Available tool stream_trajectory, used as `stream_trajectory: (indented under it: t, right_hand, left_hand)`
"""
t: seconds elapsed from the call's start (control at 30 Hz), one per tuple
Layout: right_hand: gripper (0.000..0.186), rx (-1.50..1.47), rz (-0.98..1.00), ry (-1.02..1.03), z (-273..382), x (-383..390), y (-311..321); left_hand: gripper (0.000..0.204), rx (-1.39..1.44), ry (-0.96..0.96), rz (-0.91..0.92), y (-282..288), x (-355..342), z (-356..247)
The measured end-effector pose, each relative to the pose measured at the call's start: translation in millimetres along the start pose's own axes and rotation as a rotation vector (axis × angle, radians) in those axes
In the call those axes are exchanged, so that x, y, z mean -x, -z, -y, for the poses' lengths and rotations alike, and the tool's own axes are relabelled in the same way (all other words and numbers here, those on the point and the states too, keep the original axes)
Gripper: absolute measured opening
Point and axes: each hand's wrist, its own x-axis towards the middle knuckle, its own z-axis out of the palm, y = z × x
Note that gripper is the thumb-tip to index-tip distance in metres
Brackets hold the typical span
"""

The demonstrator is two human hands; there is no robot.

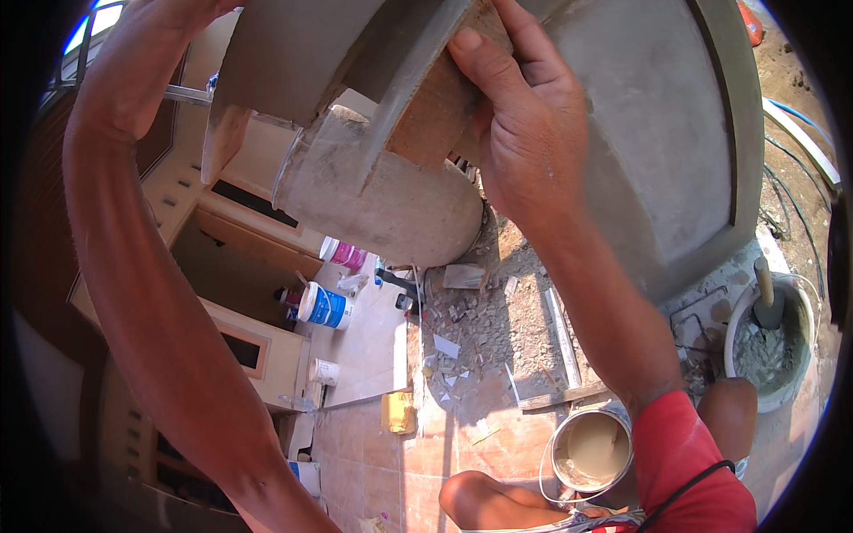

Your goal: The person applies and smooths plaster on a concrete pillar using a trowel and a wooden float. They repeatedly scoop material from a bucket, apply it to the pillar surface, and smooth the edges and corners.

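Observation:
My right hand (533, 133) grips the edge of a brown, cement-smeared board (435, 111), its thumb laid along the near face. Up at the top left, my left hand (187, 11) is mostly cut off by the picture's edge, so its fingers and anything in them are hidden. Between my arms hangs a grey plastered panel (284, 58) with a second brown board end (227, 138) at its lower left. Below the boards is a rounded grey cement column (382, 195). A smooth grey plastered surface (649, 124) with a raised border fills the upper right.
A bucket of grey mortar (786, 373) with a trowel (769, 298) in it stands at right. Near my knees is a bucket of cloudy liquid (591, 449). Rubble (506, 311) covers the ground beyond. Paint buckets (326, 306) and a yellow container (398, 413) stand left.

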Motion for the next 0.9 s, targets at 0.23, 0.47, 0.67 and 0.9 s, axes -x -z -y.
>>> stream_trajectory:
  t: [0.23, 0.47, 0.67, 0.9]
  right_hand:
    - [0.056, 0.11, -0.098, 0.082, -48, 26, -55]
    - [0.057, 0.122, 0.021, -0.298, -55, 100, -61]
    - [0.059, 0.342, -0.106, -0.159, 18, 77, 8]
    - [0.043, 1.622, 0.327, 0.402, 98, 1, 1]
  left_hand:
    - [0.04, -0.079, 0.041, -0.032, 0, 2, -11]
    - [0.04, 0.022, 0.027, -0.025, 9, 7, 7]
    - [0.04, 0.284, -0.04, 0.125, 25, -7, 39]
    - [0.042, 0.124, -0.014, 0.01, 17, 7, 33]
